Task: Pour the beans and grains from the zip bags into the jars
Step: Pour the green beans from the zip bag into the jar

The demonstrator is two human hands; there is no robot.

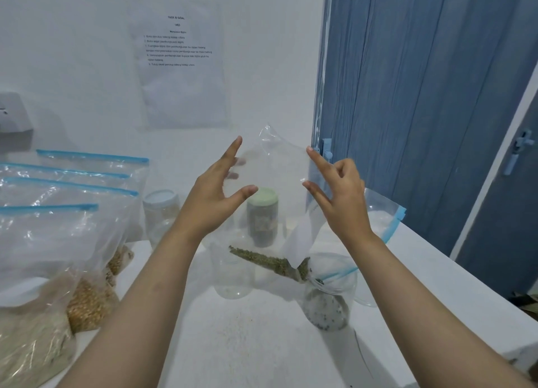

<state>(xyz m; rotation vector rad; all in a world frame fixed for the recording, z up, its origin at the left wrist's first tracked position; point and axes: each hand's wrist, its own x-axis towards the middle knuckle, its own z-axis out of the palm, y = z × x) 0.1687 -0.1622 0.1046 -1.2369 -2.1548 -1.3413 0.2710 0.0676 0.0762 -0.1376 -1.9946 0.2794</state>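
The left hand (217, 189) and right hand (339, 192) are raised at mid-frame, each pinching one side of an upturned clear zip bag (273, 183) between thumb and spread fingers; the left fingers show through the film behind it, the right index and thumb nip its edge. Held this way, bottom corner up and mouth down, the bag appears stretched flat so that the contents run to its lowest corner, where a wedge of green beans (265, 261) gathers just below centre. That corner dips into an open jar (327, 303) at lower right of centre, already holding a pale grain flecked with dark bits, so the pour seems close to done. Just left of it stands an empty clear jar (233, 274), probably waiting for its turn. Behind them, a jar with a green lid (263, 217) looks filled and closed, and a white-lidded jar (161, 213) stands further left. At the left edge, full bags (58, 227) with blue zips lean in a row on the white bench (422, 271), within reach for later pours. A bag of white grain (381, 215) lies behind the right wrist, and a printed sheet (180, 64) hangs on the wall above
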